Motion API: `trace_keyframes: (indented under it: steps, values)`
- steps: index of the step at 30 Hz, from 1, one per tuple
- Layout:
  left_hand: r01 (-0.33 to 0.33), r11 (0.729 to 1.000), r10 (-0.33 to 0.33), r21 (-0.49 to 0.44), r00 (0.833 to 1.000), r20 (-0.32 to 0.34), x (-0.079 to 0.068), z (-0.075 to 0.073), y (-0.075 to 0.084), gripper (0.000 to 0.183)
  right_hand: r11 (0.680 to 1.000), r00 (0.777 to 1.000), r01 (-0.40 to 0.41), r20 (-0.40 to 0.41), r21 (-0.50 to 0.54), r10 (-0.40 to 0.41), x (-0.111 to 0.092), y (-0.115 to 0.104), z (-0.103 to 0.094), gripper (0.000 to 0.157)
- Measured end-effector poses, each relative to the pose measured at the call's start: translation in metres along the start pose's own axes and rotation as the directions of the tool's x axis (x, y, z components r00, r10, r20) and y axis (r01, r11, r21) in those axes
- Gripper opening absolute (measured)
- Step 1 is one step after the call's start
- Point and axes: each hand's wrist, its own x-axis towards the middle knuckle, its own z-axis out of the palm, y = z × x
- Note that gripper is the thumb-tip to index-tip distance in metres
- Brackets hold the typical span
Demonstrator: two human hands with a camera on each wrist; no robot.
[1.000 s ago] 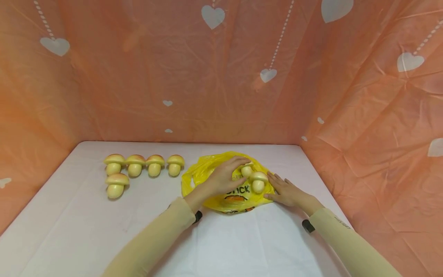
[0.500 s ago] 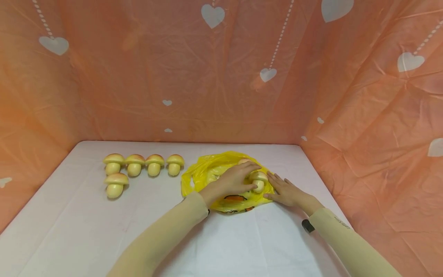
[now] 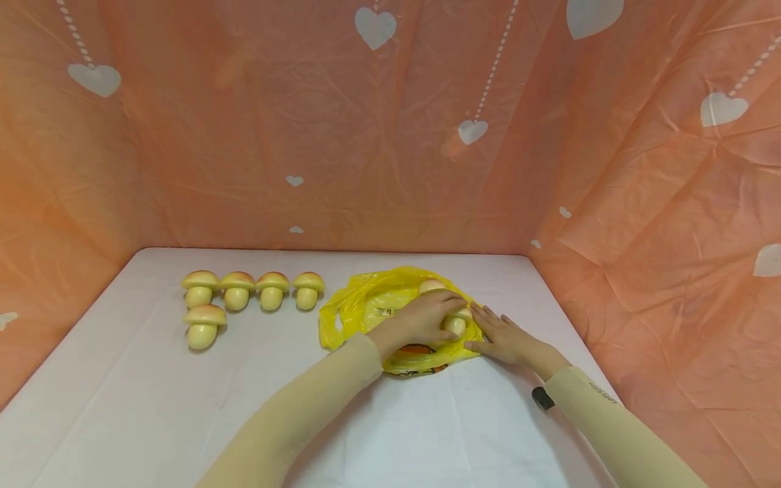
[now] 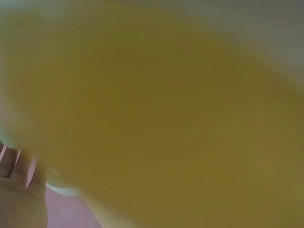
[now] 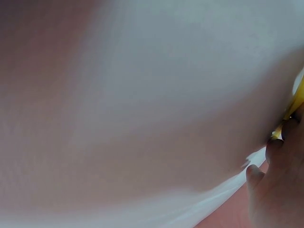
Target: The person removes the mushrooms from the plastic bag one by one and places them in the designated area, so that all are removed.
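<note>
In the head view, a toy mushroom (image 3: 454,326) with a pale stem lies on the yellow plastic bag (image 3: 342,318), on the right side. My left hand (image 3: 424,318) reaches across the bag, its fingers over the cap and its thumb beside the stem; it partly hides the mushroom. Behind the fingers another mushroom (image 3: 432,285) shows only its cap. Flat on the bag's right edge rests my right hand (image 3: 506,337), fingers extended. Blurred yellow plastic (image 4: 180,118) fills most of the left wrist view.
At the left of the white table (image 3: 122,407), several mushrooms form a row, such as this one (image 3: 272,291), with another mushroom (image 3: 204,327) in front. Orange cloth (image 3: 342,135) with pale hearts encloses the back and sides.
My left hand has moved right, from the rear mushroom to the one nearer my right hand. The right hand, the bag and the row at the left stay in place.
</note>
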Motion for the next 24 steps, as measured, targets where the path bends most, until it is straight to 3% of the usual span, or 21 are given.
trace_keyframes:
  steps: [24]
  values:
    - [0.053,0.995,-0.053,-0.079,0.999,0.004,0.0006,0.0071,0.0014,0.070,1.000,1.000,-0.017,0.006,-0.005,0.017,0.0010,-0.0013,0.0006,0.090]
